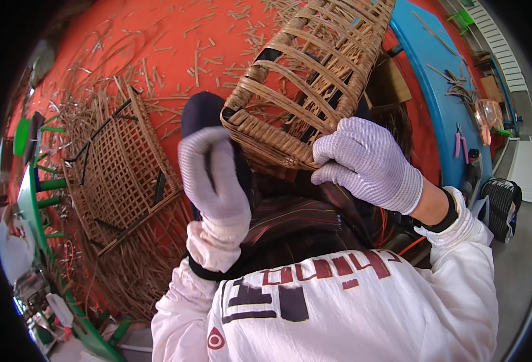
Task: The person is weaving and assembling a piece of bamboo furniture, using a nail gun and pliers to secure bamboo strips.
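Note:
A brown woven wicker frame (287, 99) rests tilted over my lap, with wrapped edges, open slats and bits of black frame showing through. At its near right corner, my right hand (368, 160), in a thin striped glove, is closed with thumb and forefinger pinched against the weave. Whether a loose strand is also between those fingers is too small to tell. My left hand (211, 166), gloved alike, is apart from the frame, just left of its near end. Motion smears its bent fingers, and I see nothing clear in them.
Left on the red floor (175, 36) lies a larger woven lattice panel (118, 157) with black bars, beside piled strands (139, 271). Cut scraps are strewn ahead. At right, a blue table (426, 60) bears strips and pink-handled scissors (461, 143). A green stool (36, 199) stands far left.

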Motion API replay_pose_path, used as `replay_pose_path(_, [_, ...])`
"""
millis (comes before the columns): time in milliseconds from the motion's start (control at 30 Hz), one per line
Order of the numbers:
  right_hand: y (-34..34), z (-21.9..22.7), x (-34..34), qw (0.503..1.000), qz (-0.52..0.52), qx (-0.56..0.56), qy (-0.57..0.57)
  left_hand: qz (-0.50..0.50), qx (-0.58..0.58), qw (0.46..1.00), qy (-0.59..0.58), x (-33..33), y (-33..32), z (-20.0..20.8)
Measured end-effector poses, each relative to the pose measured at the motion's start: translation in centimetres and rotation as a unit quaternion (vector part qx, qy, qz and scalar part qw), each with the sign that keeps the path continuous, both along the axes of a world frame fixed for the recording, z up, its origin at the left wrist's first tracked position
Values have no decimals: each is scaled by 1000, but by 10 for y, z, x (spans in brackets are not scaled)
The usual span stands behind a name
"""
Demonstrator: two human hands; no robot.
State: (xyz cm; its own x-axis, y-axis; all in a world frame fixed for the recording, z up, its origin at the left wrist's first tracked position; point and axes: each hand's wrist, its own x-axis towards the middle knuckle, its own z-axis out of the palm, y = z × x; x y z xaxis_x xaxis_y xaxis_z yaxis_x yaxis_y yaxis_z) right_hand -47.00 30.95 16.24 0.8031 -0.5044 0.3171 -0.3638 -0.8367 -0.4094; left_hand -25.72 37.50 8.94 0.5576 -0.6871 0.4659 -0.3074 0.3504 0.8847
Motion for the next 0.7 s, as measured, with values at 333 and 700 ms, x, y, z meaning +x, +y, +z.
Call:
replay_pose_path(333, [5,-18,2,995,-54,46,-76,-157,92,978,-104,-31,25,7])
replay_pose_path(700, [0,-19,-4,992,-41,90,-81,-227,261,934,88,-40,25,-1])
